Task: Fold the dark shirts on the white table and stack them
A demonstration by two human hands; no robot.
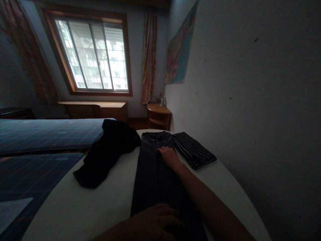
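A dark grey garment (150,174), folded into a long strip, lies lengthwise on the round pale table (105,207). Its far end shows a small light label and a line of small pale marks; whether it is a shirt or trousers I cannot tell. My right hand (168,155) rests on the garment near that far end, fingers stretched out. Closer to me, my left hand (160,219) lies over the near part, fingers loosely spread and dim in the shadow. Neither hand grips anything visible.
Left on the table is a crumpled black garment (107,154), overhanging the edge. A folded black-and-white striped garment (194,150) lies at the right. Beyond the table's left side are plaid mattresses (50,135). The wall (263,134) stands close on the right.
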